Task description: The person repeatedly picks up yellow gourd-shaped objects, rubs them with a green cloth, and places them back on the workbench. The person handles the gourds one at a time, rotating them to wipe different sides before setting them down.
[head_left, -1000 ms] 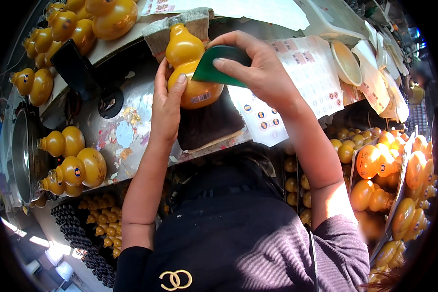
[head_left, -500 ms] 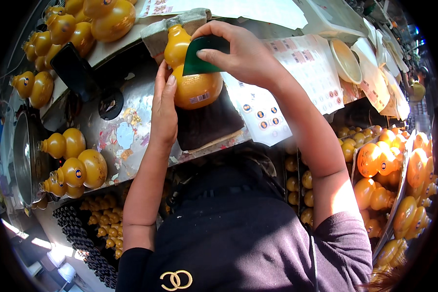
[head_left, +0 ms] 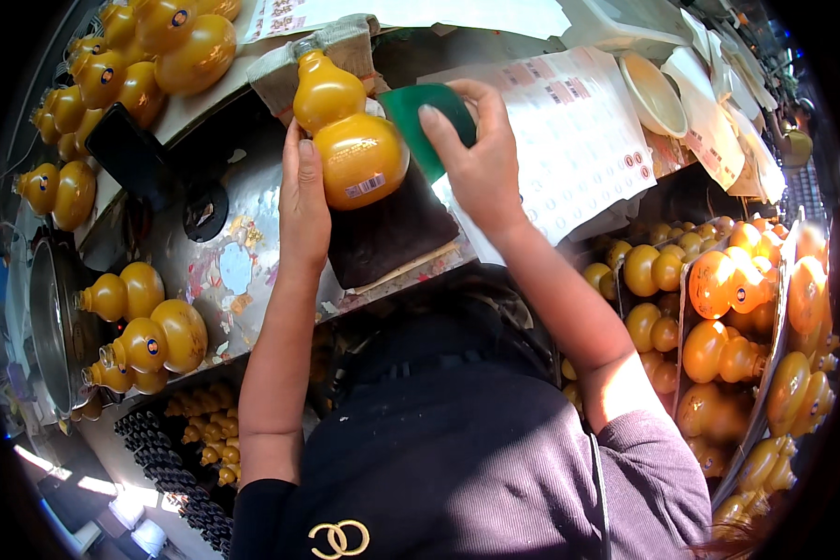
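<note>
A yellow gourd-shaped bottle [head_left: 357,149] lies on the dark pad [head_left: 383,245], its neck resting on a folded grey cloth [head_left: 269,82]. A small printed label sits near its base. My left hand [head_left: 305,191] holds the bottle along its left side, thumb on the surface and fingers partly hidden behind it. Pinched between thumb and fingers of my right hand [head_left: 476,149] is a flat green scraper [head_left: 429,117]. The scraper is just right of the bottle, over the sheets of stickers [head_left: 569,131].
More gourd bottles stand at the far left [head_left: 196,56] and lie on the metal table [head_left: 173,338]. A black phone [head_left: 133,154] leans nearby. At the left edge is a metal basin [head_left: 54,322]; a round bowl [head_left: 651,93] lies at right. Racks of gourds [head_left: 719,289] fill the lower right.
My right hand has drawn the green scraper off the bottle's front toward the right, uncovering the bottle's middle. My left hand stays on the bottle. The whole view has shifted slightly.
</note>
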A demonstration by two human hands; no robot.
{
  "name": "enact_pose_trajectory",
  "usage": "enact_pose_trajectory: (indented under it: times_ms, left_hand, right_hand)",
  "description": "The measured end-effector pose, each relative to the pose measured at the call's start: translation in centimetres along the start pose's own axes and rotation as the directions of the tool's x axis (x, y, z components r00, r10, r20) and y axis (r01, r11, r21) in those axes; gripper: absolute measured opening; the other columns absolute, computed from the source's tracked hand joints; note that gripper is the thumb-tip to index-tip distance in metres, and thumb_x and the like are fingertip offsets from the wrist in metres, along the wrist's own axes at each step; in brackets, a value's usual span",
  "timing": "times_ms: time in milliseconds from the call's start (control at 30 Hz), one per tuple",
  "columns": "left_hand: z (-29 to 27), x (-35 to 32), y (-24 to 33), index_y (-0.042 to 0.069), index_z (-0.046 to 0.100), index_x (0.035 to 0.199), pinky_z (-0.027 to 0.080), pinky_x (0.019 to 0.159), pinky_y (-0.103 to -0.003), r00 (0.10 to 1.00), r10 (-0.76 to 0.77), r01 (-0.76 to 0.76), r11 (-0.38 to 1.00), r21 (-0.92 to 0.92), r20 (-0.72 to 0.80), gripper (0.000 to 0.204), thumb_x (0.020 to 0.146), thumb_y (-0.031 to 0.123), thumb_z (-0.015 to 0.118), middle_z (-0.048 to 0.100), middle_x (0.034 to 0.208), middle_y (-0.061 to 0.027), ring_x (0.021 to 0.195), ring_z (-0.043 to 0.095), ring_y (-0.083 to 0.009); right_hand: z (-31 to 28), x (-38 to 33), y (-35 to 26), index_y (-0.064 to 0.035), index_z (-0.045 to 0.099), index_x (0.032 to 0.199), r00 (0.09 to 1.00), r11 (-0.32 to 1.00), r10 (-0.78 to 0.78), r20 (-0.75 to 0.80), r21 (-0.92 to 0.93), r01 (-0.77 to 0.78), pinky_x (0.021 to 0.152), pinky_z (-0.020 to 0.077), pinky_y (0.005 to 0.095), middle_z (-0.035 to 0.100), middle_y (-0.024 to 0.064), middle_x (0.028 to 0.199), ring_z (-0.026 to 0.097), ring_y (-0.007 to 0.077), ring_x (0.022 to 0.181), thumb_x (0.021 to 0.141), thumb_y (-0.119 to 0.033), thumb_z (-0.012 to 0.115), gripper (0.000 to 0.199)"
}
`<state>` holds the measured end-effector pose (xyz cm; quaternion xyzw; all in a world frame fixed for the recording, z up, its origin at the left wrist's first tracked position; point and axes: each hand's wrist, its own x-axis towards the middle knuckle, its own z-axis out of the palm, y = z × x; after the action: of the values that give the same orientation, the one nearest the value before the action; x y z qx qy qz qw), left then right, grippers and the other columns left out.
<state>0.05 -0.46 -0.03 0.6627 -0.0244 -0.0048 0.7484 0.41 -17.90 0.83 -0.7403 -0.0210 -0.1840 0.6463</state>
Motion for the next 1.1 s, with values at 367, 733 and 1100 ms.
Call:
enact_pose_trajectory:
  times_ms: [367,733,1100]
  left_hand:
    - [-0.2,0.2,0.1,0.002,0.024,0.147,0.03,0.11,-0.033,0.998,-0.035,0.04,0.995,-0.095,0.053,0.058,0.103,0.04,0.032,0.043,0.141,-0.0128,0.13,0.042,-0.0204]
    - [-1.9,1.0,0.4,0.004,0.041,0.136,0.045,0.099,-0.033,0.959,-0.187,0.252,0.906,-0.341,0.211,0.043,0.102,0.031,0.041,0.055,0.127,-0.0087,0.115,0.056,-0.0184]
    - [-2.6,1.2,-0.1,0.005,0.034,0.142,0.032,0.107,-0.031,0.954,-0.205,0.267,0.913,-0.309,0.218,0.052,0.101,0.033,0.044,0.047,0.136,-0.008,0.127,0.043,-0.0165]
  right_hand:
    - [0.6,-2.5,0.8,-0.0011,0.046,0.111,0.991,0.986,0.111,-0.069,0.131,-0.101,0.072,0.0498,0.027,0.063,0.01,0.089,0.06,0.0123,0.08,0.088,-0.017,0.068,0.036]
    - [3.4,-5.9,-1.1,-0.0101,0.069,0.096,0.652,0.545,-0.674,0.347,-0.361,0.757,0.072,0.0431,0.0284,0.066,-0.0003,0.103,0.058,0.0162,0.08,0.066,-0.004,0.071,0.03]
    - [0.9,-3.2,-1.6,-0.0124,0.066,0.081,0.594,0.506,-0.735,0.327,-0.318,0.801,0.076,0.0448,0.03,0.065,-0.0021,0.1,0.061,0.0159,0.089,0.07,-0.009,0.069,0.012]
